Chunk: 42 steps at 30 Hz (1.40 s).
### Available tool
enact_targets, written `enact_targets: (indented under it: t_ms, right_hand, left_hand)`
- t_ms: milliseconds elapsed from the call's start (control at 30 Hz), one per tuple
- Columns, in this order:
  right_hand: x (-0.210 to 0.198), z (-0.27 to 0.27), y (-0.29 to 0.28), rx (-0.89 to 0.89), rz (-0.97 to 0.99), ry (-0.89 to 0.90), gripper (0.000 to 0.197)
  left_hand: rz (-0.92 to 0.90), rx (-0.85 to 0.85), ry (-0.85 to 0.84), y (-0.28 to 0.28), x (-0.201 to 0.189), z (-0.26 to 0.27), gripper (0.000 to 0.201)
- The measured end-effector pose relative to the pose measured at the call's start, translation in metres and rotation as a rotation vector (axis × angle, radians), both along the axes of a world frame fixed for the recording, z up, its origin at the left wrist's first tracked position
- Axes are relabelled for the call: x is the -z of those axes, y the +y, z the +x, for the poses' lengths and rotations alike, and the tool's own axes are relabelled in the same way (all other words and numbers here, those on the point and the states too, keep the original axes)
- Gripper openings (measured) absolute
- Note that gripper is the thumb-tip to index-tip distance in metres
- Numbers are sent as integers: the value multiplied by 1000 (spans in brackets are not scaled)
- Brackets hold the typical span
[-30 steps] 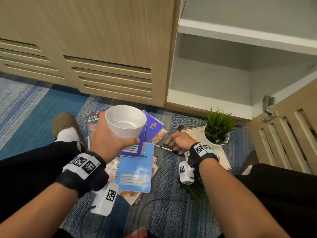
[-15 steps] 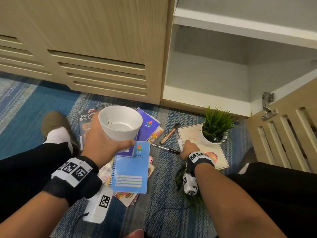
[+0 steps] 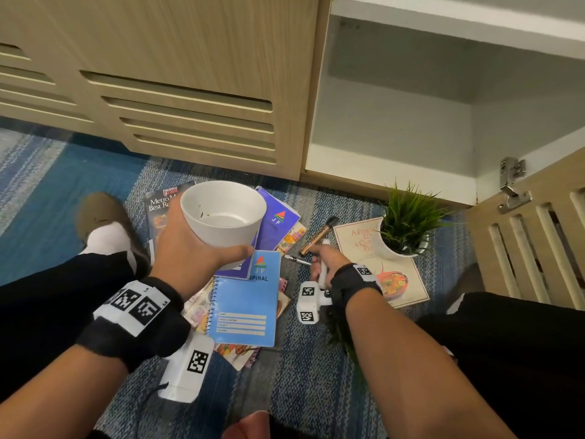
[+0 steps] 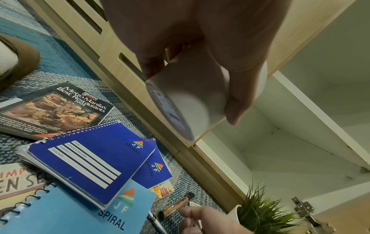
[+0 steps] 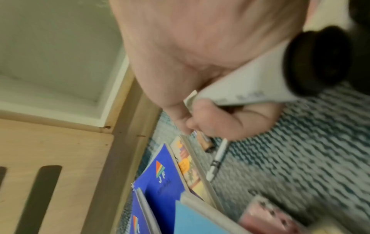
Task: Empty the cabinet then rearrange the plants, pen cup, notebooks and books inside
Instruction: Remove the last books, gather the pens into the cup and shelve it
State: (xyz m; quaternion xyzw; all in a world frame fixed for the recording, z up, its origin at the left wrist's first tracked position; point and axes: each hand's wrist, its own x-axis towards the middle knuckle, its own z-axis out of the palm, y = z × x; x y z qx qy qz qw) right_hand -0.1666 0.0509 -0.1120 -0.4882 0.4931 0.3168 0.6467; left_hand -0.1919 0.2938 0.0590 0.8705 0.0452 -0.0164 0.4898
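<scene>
Now: left hand (image 3: 193, 248) grips white cup (image 3: 224, 221) above notebooks (image 3: 243, 308); right hand (image 3: 326, 258) clutches white marker (image 5: 240, 85), reaching brown marker (image 3: 316, 237).

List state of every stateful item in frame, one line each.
cabinet: door open, visible shelves bare
white cup: upright, held off the floor by left hand
right hand: gripping a white marker
brown marker: capped, lying on rug
potted plant: upright on a cookbook
</scene>
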Motion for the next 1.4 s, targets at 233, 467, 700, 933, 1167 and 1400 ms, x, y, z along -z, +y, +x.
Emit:
enact_targets:
  t_ms: [233, 467, 700, 933, 1167, 1400]
  right_hand:
    - [27, -21, 12, 124, -95, 31, 28]
    - [20, -23, 11, 226, -201, 26, 26]
    - [-1, 5, 4, 206, -441, -139, 32]
    - [5, 26, 8, 1, -513, -63, 53]
    - [11, 30, 19, -80, -562, -74, 43]
    - [4, 30, 26, 35, -576, -253, 44]
  left_hand:
    - [-37, 16, -5, 2, 3, 3, 109]
    - [-53, 11, -6, 1, 2, 1, 104]
    - [-74, 12, -10, 5, 3, -1, 105]
    - [-88, 9, -23, 7, -1, 1, 105]
    - [-107, 9, -25, 5, -6, 8, 103]
    - [-79, 9, -26, -4, -13, 9, 96]
